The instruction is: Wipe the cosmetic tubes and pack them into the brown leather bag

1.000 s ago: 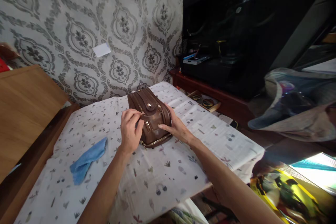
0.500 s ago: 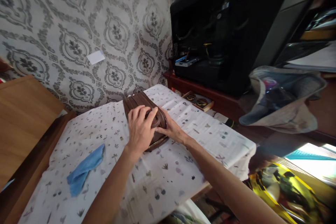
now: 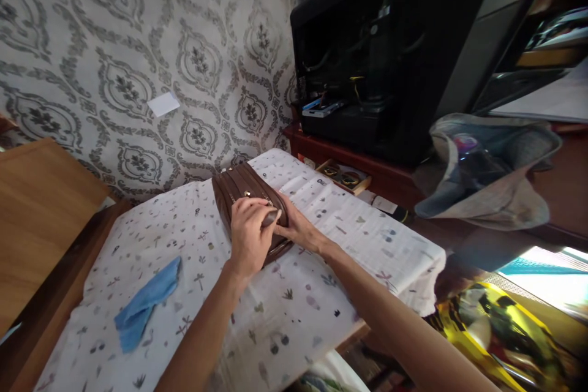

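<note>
A brown leather bag (image 3: 241,180) with zips and a small metal fitting lies on a table covered with a white printed cloth (image 3: 184,226). My left hand (image 3: 252,229) is over the near half of the bag, its fingers curled round a brown strap (image 3: 272,217) whose end shows by the thumb. Along the bag's right edge, my right hand (image 3: 296,226) grips the side, thumb on top and fingers partly hidden. A crumpled blue cloth (image 3: 149,303) rests on the table left of my left forearm.
A wooden panel (image 3: 46,196) borders the table on the left, and patterned wallpaper (image 3: 197,61) stands behind. On the right are a large black glass-fronted case (image 3: 349,73), a small box with round items (image 3: 344,176), a grey fabric bag (image 3: 496,196) and a yellow bag (image 3: 500,324).
My left hand has gone from spread over the strap loop to curled round the strap, uncovering the bag's metal fitting. My right hand stays at the bag's edge. The view has shifted slightly.
</note>
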Motion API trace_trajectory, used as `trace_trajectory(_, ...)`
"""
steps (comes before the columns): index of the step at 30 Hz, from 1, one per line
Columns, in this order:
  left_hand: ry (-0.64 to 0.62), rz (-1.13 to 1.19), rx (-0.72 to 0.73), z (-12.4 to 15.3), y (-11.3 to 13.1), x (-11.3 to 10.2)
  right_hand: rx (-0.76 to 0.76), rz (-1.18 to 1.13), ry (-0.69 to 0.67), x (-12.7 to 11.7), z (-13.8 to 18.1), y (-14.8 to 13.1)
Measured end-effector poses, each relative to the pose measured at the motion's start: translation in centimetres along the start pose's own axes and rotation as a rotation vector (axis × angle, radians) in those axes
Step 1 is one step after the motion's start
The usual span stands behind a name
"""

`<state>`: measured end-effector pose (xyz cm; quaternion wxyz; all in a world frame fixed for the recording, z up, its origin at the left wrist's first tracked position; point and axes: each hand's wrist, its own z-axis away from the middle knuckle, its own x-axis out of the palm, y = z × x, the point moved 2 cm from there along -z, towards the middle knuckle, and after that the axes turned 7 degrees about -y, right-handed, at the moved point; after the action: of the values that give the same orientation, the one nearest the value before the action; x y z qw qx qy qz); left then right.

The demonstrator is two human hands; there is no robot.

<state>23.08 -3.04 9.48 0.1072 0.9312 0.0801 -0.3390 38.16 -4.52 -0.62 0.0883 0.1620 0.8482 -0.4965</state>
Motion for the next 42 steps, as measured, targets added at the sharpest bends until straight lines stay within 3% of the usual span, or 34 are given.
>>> trace_trajectory(4, -0.062, -0.010, 0.028, 0.5, -0.1, -1.3, -0.005, 0.006, 0.001, -0.1, 0.0, 0.0)
trace_trajectory(9, -0.159, -0.182, -0.124, 0.6, -1.4, -4.2, 0.012, -0.028, -0.026, 0.1, -0.1, -0.2)
trace_trajectory(13, -0.157, -0.207, -0.224, 1.5, -2.8, -5.3, 0.013, -0.082, -0.028, 0.4, -0.1, -0.2)
trace_trajectory(21, -0.079, -0.057, -0.222, 2.9, -3.0, -5.0, 0.004, -0.019, 0.009, 0.4, 0.0, -0.3)
trace_trajectory(35, -0.134, -0.042, -0.176, 4.5, -1.4, -4.5, -0.002, -0.002, 0.011, 0.1, -0.1, -1.0)
trace_trajectory(39, -0.034, -0.075, -0.218, 4.9, -0.9, -4.3, -0.008, -0.023, -0.029, -0.1, -0.1, -1.2)
trace_trajectory(42, -0.047, -0.153, -0.082, 5.5, 0.1, -3.6, -0.003, -0.025, -0.050, -0.2, -0.1, -1.4)
